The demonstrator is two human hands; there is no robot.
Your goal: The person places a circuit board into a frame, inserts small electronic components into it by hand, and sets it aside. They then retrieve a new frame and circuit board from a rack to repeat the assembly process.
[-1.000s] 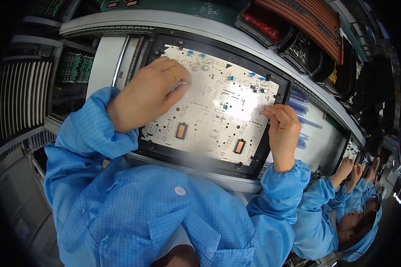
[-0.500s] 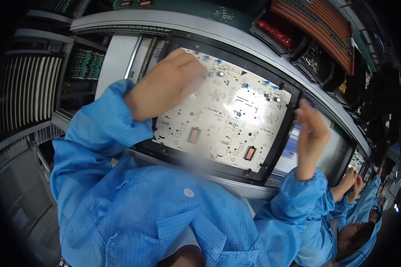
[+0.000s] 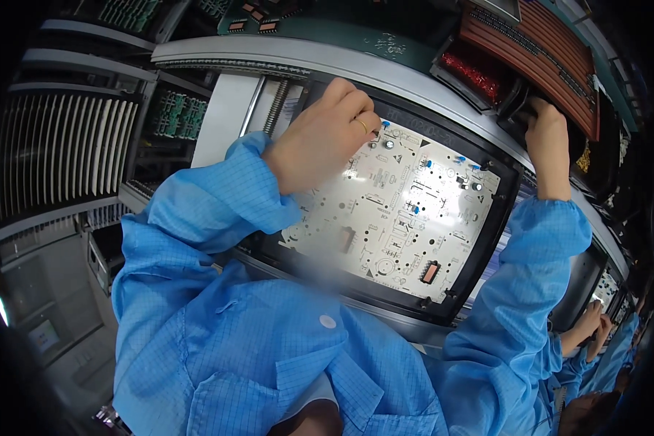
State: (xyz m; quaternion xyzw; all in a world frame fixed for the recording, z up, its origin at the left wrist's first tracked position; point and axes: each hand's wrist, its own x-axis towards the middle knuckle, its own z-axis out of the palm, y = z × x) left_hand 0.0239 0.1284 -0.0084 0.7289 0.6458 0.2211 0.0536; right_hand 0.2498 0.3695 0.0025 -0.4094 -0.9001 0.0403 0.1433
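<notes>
A white printed circuit board [image 3: 374, 218] lies in a black frame [image 3: 479, 251] in front of me. It carries small blue capacitors [image 3: 429, 164], upright round silver-topped parts and a dark chip with an orange top [image 3: 430, 272]. My left hand [image 3: 323, 134] is over the board's far left corner. Its fingers are pinched together beside a blue capacitor; what they hold, if anything, is hidden. My right hand [image 3: 548, 142] reaches into a black parts bin [image 3: 514, 105] beyond the rail, and its fingertips are out of sight. A haze blurs the board's near left part.
A bin of red parts [image 3: 472, 76] stands left of my right hand, beside stacked reddish-brown strips [image 3: 538, 51]. A metal rail [image 3: 327, 54] runs behind the frame. Loose chips [image 3: 269, 27] lie beyond it. Racks hold green boards [image 3: 178, 115] at left. A co-worker's hands [image 3: 588, 325] work at right.
My right hand has moved from beside the frame's right edge up and away into the parts bin. My left hand stays at the board's far left corner. The whole view has shifted slightly.
</notes>
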